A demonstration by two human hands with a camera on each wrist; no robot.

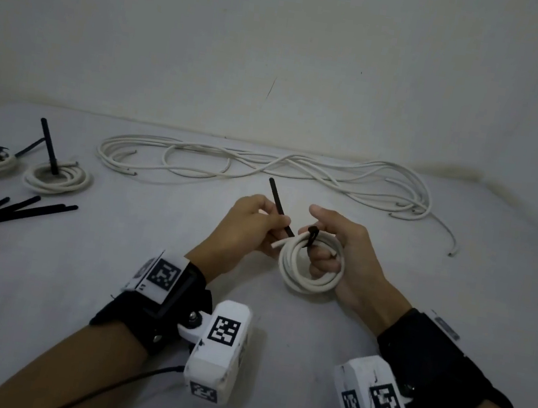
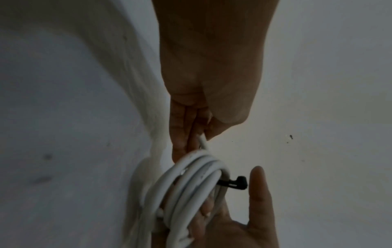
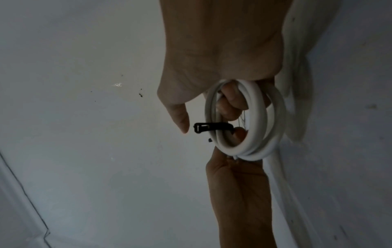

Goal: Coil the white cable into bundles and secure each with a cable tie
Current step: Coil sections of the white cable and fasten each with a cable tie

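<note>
both hands (image 1: 293, 242) on coil (image 1: 306, 271), tie (image 1: 280, 210)

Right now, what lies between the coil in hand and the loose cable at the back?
In the head view, only bare table separates the held coil from the loose cable, apart from the right hand's thumb.

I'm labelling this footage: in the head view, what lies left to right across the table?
Loose black cable ties → tied coil → left hand → coil being tied → right hand.

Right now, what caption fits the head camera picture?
Right hand holds a white cable coil while left hand pinches the black cable tie.
</note>
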